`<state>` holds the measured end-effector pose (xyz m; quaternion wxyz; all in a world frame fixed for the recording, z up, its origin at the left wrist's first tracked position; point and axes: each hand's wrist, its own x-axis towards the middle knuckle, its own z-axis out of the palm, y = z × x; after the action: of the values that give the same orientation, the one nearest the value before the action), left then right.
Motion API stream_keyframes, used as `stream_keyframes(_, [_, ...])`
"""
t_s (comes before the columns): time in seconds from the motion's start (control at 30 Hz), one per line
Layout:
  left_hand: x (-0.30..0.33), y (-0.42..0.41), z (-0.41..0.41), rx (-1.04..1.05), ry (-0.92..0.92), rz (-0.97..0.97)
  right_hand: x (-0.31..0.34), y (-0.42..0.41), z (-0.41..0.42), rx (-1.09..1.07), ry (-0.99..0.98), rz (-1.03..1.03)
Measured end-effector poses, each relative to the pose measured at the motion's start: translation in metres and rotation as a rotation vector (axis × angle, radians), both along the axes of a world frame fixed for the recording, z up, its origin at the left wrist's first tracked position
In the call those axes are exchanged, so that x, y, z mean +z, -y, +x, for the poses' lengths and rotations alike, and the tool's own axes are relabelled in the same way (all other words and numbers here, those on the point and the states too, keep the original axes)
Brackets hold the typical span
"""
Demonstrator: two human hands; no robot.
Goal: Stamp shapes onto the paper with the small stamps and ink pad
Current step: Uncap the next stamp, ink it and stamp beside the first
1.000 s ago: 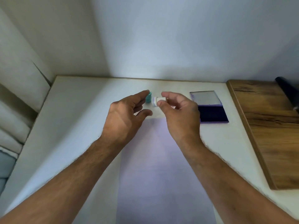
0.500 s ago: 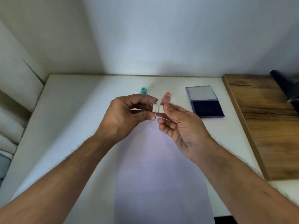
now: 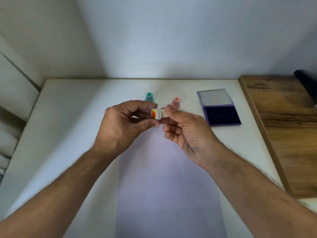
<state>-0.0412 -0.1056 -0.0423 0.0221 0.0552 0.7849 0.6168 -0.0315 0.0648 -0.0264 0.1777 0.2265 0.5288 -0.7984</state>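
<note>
A small white stamp with an orange and yellow round end is held sideways above the far end of the paper. My left hand pinches its round end between thumb and fingers. My right hand grips its other end, palm turned up. A teal stamp and a pink stamp stand upright on the table behind my hands. The open purple ink pad lies to the right, lid folded back.
The white table meets the wall at the back. A wooden board covers the right side, with a dark object at its far corner. Cushions press against the table's left edge.
My hands lifted the white stamp from the table and brought it between them. The right hand turned palm up. The teal and pink stamps stand uncovered behind.
</note>
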Motion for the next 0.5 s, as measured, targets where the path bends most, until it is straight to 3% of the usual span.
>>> stream_keyframes(0.5, [0.0036,-0.0015,0.0020,0.021,-0.029,-0.009,-0.0033,-0.0013,-0.0009,0.036,-0.048,-0.038])
